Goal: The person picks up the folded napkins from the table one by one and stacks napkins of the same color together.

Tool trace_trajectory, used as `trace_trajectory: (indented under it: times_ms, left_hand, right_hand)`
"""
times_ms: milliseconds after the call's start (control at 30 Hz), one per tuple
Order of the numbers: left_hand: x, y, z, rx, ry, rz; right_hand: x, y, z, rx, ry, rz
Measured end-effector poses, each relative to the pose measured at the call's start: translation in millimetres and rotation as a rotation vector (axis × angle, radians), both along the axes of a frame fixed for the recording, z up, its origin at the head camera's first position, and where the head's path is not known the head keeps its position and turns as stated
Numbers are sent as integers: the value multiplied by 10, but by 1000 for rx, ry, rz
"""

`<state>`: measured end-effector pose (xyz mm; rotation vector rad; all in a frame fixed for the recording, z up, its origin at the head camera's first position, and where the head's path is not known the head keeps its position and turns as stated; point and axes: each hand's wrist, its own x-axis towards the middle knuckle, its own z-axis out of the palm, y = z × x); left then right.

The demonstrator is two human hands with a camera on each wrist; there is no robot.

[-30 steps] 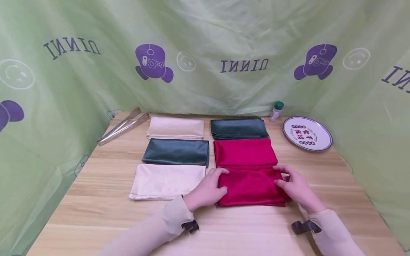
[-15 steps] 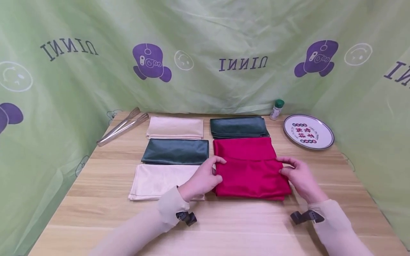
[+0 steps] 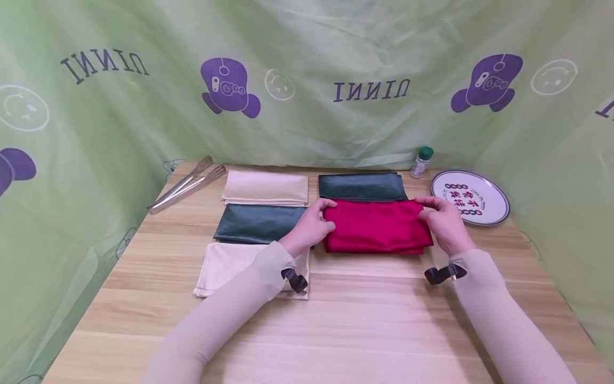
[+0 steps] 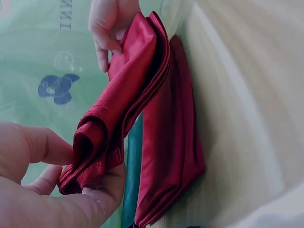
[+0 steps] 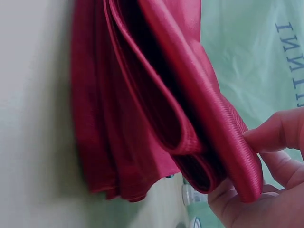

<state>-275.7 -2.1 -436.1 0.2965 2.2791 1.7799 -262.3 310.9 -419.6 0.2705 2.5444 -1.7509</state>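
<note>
The folded red satin cloth (image 3: pixel 379 226), held aloft: left hand (image 3: pixel 307 230) pinching one end, right hand (image 3: pixel 447 224) pinching the other! Just below them, a second folded red cloth (image 4: pixel 164 161); left of the left hand, a dark green cloth (image 3: pixel 256 223); beside the right hand, a lettered plate (image 3: pixel 493 200).

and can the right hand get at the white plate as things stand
Probably yes, though it would have to let go first: the right hand is pinching the upper red cloth. The white plate lies just beyond, farther right, and nothing seems to stand between them.
</note>
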Motion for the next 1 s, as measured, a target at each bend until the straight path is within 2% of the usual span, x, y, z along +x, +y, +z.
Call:
trace_trajectory:
  times_ms: [200,467,800,900,1000]
  left_hand:
    - [-135,37,-12,36,-55,50]
    - [-204,51,-111,95,-145,68]
    - [-231,67,-242,14,-104,98]
    - [-229,20,-245,-1,-85,100]
    - [-218,-73,-211,-26,-33,88]
  right_hand:
    - [-180,-16,59,7,-14,5]
    - [-308,30,-70,4,-64,26]
    - [-286,92,-168,34,-78,35]
    - [-251,144,-174,24,-88,32]
    - [-207,198,-158,34,-91,29]
